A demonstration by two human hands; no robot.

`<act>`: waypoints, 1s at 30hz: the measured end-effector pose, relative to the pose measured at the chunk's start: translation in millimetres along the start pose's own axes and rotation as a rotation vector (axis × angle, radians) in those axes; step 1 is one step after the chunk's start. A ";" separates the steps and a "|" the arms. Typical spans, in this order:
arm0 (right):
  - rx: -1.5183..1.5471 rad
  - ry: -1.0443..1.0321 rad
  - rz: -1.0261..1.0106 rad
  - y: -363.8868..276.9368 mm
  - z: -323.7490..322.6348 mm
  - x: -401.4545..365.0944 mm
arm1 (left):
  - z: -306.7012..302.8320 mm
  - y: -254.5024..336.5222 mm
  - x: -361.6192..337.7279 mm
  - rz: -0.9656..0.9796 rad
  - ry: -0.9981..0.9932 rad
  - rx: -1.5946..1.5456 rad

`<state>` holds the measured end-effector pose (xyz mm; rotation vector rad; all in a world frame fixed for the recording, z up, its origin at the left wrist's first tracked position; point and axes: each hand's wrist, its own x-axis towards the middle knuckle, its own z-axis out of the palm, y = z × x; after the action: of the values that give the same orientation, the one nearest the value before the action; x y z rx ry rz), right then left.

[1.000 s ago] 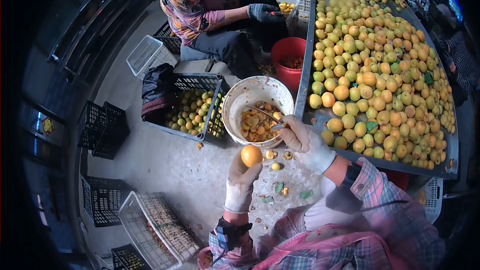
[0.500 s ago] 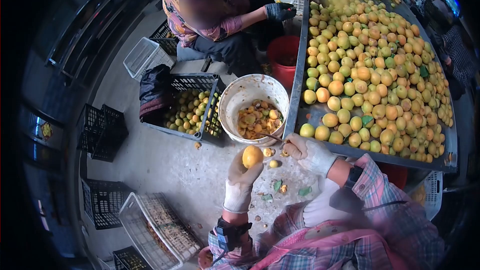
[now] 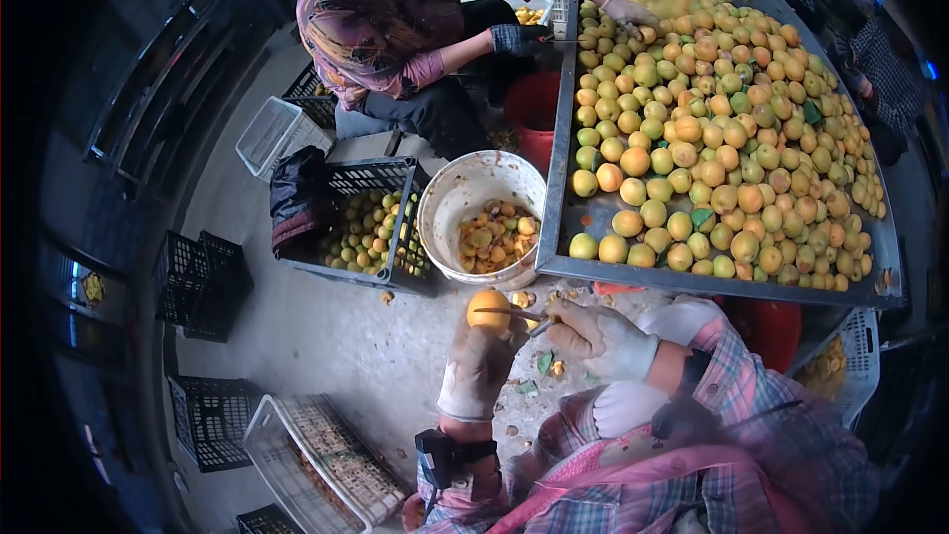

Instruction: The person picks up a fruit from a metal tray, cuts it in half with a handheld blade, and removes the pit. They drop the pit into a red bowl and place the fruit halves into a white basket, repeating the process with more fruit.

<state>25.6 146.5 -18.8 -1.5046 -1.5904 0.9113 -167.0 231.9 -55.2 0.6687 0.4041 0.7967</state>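
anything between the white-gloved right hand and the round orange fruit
Only the slim dark-bladed tool in the right hand, spanning the gap, and the white-gloved left hand below it; nothing else visible blocks the fruit.

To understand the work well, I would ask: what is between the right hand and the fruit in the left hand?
A knife, held by the right hand; the head view shows its blade reaching across the fruit.

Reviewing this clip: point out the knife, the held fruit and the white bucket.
Knife (image 3: pixel 519 313): head view, on the blade.
Held fruit (image 3: pixel 488 301): head view, upper skin above the blade.
White bucket (image 3: pixel 443 210): head view, inner wall.
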 end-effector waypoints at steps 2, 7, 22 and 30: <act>-0.051 0.105 0.033 12.5 2.2 0.9 | 4.5 -1.5 -3.8 -0.020 -0.022 0.029; -0.010 0.274 0.015 -23.7 -28.0 -13.9 | 5.0 -4.6 -18.8 -0.039 0.089 -0.143; 0.325 0.474 0.351 -33.9 -72.7 -180.1 | 130.5 -73.1 -3.3 -0.480 -0.175 -0.456; 0.368 0.769 0.388 -22.9 -58.6 -263.2 | 221.8 -162.4 -23.2 -0.733 -0.312 -0.520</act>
<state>73.8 -117.5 16.0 -1.6350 -0.5608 0.6490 27.9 43.7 -3.4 0.1175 0.1212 0.0742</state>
